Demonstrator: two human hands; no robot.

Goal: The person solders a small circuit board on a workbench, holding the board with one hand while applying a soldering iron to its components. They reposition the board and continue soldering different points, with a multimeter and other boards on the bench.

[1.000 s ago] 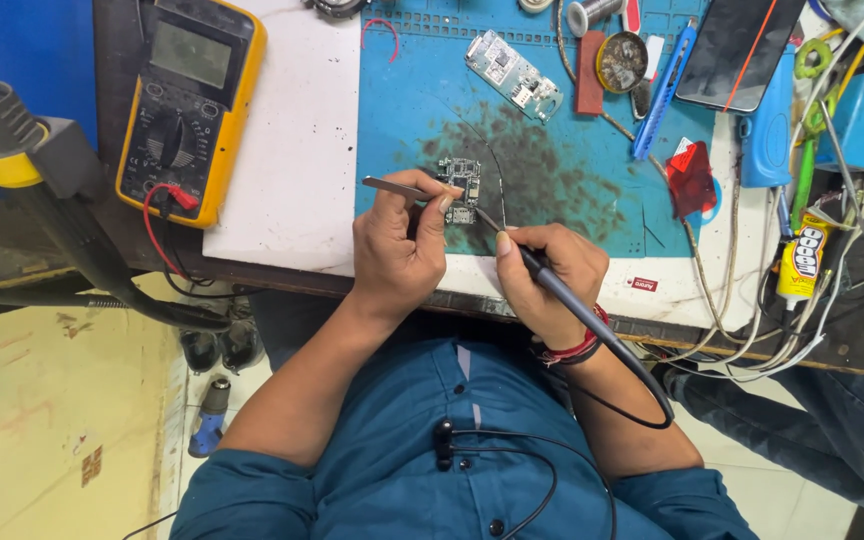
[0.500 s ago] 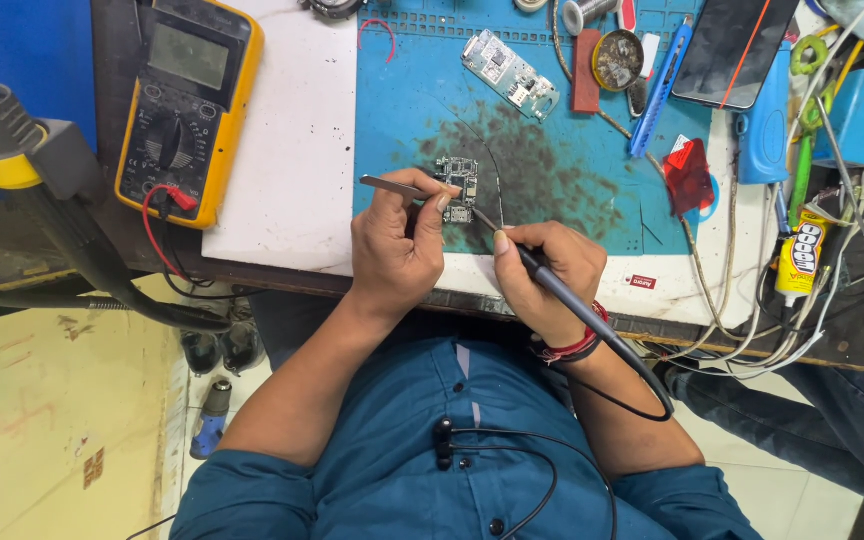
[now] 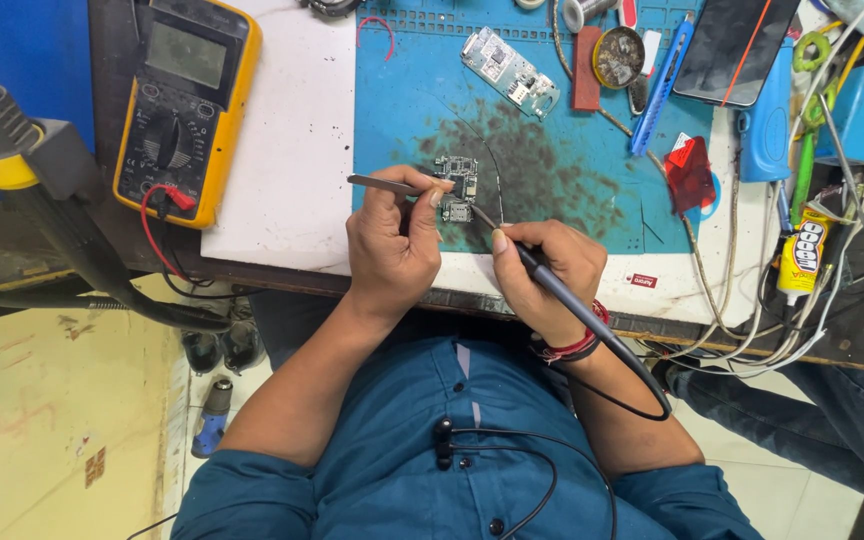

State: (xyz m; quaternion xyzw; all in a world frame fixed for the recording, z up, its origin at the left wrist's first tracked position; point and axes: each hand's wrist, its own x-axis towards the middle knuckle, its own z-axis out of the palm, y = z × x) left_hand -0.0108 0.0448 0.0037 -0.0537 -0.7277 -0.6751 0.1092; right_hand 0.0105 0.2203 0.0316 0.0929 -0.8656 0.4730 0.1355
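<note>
Thin metal tweezers point(image 3: 384, 183), dull grey, pinched in left hand point(image 3: 392, 245). Soldering iron point(image 3: 552, 290) in right hand point(image 3: 547, 275): matt black plastic grip, smooth rubbery black cable. Small circuit board point(image 3: 459, 186), dark matt laminate with shiny metal shields. Blue work mat point(image 3: 412, 110), matt rubbery, smeared with dark sooty stain. White benchtop point(image 3: 297, 150), smooth, scuffed and grimy. Multimeter point(image 3: 184, 105): glossy screen, dark plastic body, yellow rubbery casing. Second board point(image 3: 509, 72), pale, with bare metal parts. Round tin point(image 3: 619, 57) of brassy metal wool. Phone point(image 3: 734, 45), glossy black glass. Teal shirt point(image 3: 432, 450), soft matt cloth. Floor tiles point(image 3: 42, 400) glossy, worn.
</note>
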